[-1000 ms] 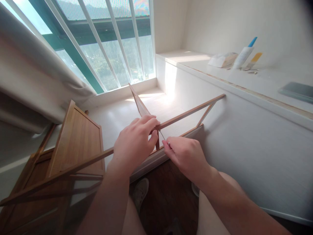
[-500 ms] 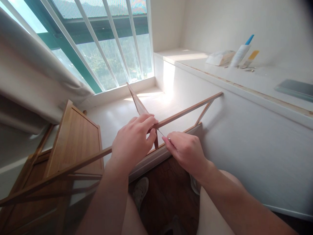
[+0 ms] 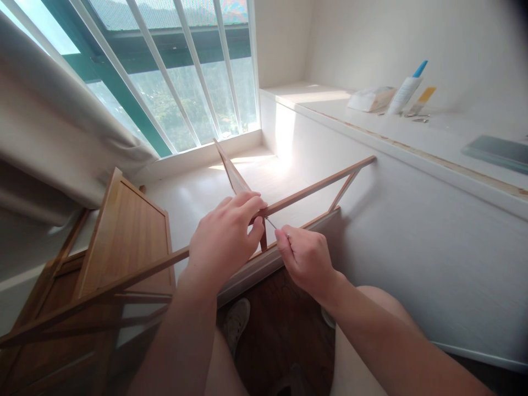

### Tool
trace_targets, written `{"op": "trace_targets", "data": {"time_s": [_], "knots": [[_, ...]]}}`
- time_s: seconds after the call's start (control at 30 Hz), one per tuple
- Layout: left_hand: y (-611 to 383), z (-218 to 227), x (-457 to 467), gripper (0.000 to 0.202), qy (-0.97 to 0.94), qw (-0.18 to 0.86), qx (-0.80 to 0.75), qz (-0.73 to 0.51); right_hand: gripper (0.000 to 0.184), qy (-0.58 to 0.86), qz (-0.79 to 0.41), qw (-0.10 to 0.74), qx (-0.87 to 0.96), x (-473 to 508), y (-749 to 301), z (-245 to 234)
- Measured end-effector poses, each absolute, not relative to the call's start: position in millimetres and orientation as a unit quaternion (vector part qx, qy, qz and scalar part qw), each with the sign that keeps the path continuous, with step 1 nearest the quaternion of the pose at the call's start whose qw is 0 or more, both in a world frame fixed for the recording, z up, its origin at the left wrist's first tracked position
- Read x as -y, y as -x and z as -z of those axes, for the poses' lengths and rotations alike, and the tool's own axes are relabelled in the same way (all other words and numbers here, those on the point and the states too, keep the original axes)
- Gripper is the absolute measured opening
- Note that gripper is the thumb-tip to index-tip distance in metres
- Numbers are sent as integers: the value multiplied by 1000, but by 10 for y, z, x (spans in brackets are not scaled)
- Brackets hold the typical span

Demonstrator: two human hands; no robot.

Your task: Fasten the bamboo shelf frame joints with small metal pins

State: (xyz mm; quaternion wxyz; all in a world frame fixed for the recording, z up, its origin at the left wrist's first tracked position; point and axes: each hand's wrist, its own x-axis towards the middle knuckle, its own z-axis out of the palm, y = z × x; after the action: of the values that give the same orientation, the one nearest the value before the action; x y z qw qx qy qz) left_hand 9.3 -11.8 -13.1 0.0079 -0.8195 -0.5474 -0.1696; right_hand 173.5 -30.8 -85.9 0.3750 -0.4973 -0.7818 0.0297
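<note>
The left hand point(image 3: 225, 242) is wrapping its fingers point(image 3: 244, 205) around the wooden rail point(image 3: 313, 190) at the joint, steadying it above the window ledge point(image 3: 193, 192), while the right hand point(image 3: 307, 258) is pinching a thin metal tool point(image 3: 271, 223) angled into that joint.

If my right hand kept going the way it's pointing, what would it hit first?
Most likely the rail at its joint, just under the left hand; the thin metal tool pinched in the right hand points there. Depth is unclear.
</note>
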Motion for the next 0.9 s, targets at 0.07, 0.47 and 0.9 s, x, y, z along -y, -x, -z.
{"op": "trace_targets", "data": {"time_s": [0.07, 0.47, 0.9], "knots": [[-94, 135, 116, 25, 820, 9, 548, 169, 36, 497, -54, 386, 775, 316, -1721, 863], [-97, 127, 119, 25, 819, 9, 550, 166, 49, 484, -305, 459, 680, 349, -1635, 958], [-91, 136, 117, 23, 819, 16, 551, 162, 42, 490, -228, 413, 733, 327, -1692, 927]]}}
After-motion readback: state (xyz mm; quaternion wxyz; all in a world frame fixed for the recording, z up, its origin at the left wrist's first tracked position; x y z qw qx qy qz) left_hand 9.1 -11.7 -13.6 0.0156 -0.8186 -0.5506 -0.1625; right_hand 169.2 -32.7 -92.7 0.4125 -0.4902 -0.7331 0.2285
